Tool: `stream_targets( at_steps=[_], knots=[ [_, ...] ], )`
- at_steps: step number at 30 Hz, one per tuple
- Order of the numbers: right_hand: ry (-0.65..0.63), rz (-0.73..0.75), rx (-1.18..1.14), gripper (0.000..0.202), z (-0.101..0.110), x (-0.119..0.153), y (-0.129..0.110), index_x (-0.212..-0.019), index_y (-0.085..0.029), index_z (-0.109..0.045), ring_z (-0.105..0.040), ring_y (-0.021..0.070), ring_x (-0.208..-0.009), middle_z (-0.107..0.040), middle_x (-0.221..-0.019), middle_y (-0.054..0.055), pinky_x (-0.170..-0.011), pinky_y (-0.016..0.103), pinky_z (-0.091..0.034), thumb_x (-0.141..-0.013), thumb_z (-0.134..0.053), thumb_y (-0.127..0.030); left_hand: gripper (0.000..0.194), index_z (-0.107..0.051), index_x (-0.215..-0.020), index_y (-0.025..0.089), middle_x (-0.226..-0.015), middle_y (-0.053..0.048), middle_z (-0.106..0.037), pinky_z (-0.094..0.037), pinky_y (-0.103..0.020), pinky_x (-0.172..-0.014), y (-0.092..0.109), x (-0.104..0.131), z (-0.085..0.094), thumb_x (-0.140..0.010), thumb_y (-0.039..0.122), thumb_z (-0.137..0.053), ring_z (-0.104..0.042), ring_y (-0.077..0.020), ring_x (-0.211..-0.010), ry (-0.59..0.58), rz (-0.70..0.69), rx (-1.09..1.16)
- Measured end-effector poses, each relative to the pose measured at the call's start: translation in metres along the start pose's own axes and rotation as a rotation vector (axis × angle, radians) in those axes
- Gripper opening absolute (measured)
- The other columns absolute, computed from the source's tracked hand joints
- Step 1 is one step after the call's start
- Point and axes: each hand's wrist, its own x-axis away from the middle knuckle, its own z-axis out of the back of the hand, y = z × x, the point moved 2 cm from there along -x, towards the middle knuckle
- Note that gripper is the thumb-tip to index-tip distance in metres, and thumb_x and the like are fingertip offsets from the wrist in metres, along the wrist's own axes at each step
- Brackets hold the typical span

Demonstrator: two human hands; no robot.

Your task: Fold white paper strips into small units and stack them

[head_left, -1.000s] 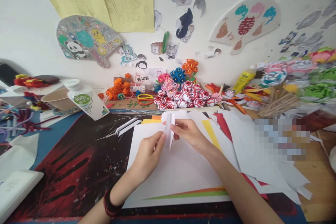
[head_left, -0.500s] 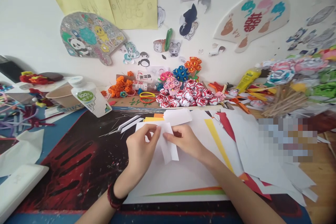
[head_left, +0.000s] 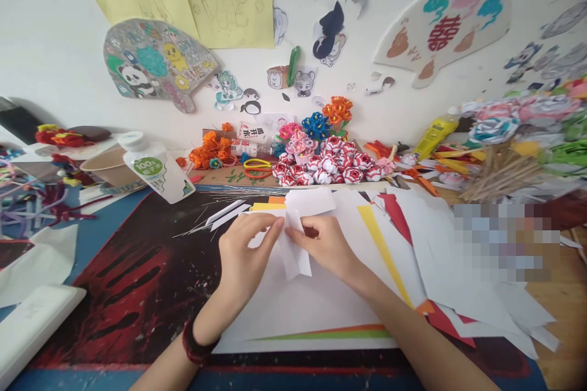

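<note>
A narrow white paper strip [head_left: 296, 259], creased lengthwise, is held up between both hands over a large white sheet [head_left: 275, 317]. My left hand [head_left: 250, 250], with a dark red band on its wrist, pinches the strip's left edge between thumb and forefinger. From the other side my right hand [head_left: 323, 244] grips it, thumb in front and fingers curled behind. Another white paper piece [head_left: 312, 201] lies just beyond the hands, beside yellow paper [head_left: 268, 207].
A white bottle [head_left: 158, 168] stands at the back left. Red-and-white paper flowers [head_left: 330, 165] are heaped at the back centre. Loose white sheets [head_left: 454, 250] and a yellow strip [head_left: 383, 250] lie on the right. A white case [head_left: 41, 330] sits at the front left.
The left hand's fingers have shifted slightly along the strip, and its wrist has moved a little left. Both hands still hold the strip.
</note>
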Motion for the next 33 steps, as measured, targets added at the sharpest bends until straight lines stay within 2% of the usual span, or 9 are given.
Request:
stream_targets(
  at_steps=[4, 8, 11, 16, 26, 33],
  knots=[
    [-0.017, 0.005, 0.001, 0.037, 0.002, 0.000, -0.001, -0.056, -0.017, -0.038, -0.031, 0.0080, -0.054, -0.033, -0.055, -0.005, -0.048, 0.023, -0.023, -0.084, -0.055, -0.033, 0.016, -0.070, -0.078, 0.020, -0.080, -0.002, -0.068, -0.042, -0.025, -0.062, -0.009, -0.008, -0.001, -0.077, 0.036, -0.069, -0.056, -0.0152, -0.072, -0.089, 0.364, 0.381],
    [-0.006, 0.041, 0.006, 0.038, 0.004, 0.001, -0.003, -0.056, -0.017, -0.035, -0.030, 0.0078, -0.054, -0.030, -0.054, -0.005, -0.048, 0.022, -0.023, -0.083, -0.057, -0.033, 0.020, -0.069, -0.078, 0.018, -0.084, -0.002, -0.065, -0.038, -0.022, -0.061, -0.011, -0.010, -0.004, -0.073, 0.038, -0.073, -0.051, -0.0120, -0.071, -0.212, 0.514, 0.525],
    [-0.009, 0.065, 0.014, 0.040, 0.004, 0.001, -0.005, -0.055, -0.017, -0.032, -0.029, 0.0076, -0.054, -0.028, -0.054, -0.005, -0.048, 0.022, -0.022, -0.083, -0.057, -0.031, 0.023, -0.070, -0.080, 0.018, -0.083, -0.003, -0.065, -0.037, -0.022, -0.060, -0.010, -0.009, -0.007, -0.073, 0.039, -0.073, -0.050, -0.0117, -0.070, -0.264, 0.559, 0.547],
    [-0.024, 0.068, -0.023, 0.042, 0.004, 0.001, -0.007, -0.054, -0.018, -0.030, -0.027, 0.0074, -0.053, -0.027, -0.054, -0.006, -0.047, 0.023, -0.021, -0.082, -0.059, -0.032, 0.018, -0.070, -0.076, 0.017, -0.076, -0.001, -0.065, -0.039, -0.022, -0.063, -0.009, -0.007, -0.007, -0.072, 0.034, -0.075, -0.051, -0.0109, -0.069, -0.237, 0.584, 0.635],
    [-0.121, -0.004, -0.166, 0.036, 0.002, 0.002, -0.004, -0.059, -0.015, -0.045, -0.027, 0.0085, -0.057, -0.032, -0.060, -0.004, -0.049, 0.024, -0.021, -0.084, -0.057, -0.038, 0.013, -0.069, -0.069, 0.017, -0.072, 0.002, -0.065, -0.041, -0.019, -0.064, -0.007, -0.004, -0.011, -0.072, 0.028, -0.076, -0.053, -0.0084, -0.068, -0.217, 0.615, 0.754],
    [-0.134, -0.037, -0.213, 0.036, 0.002, 0.002, -0.002, -0.060, -0.015, -0.048, -0.025, 0.0085, -0.056, -0.030, -0.061, -0.004, -0.049, 0.025, -0.019, -0.084, -0.057, -0.041, 0.013, -0.069, -0.070, 0.017, -0.072, 0.001, -0.067, -0.043, -0.021, -0.066, -0.007, -0.004, -0.009, -0.072, 0.028, -0.076, -0.056, -0.0094, -0.068, -0.219, 0.618, 0.752]
  ],
)
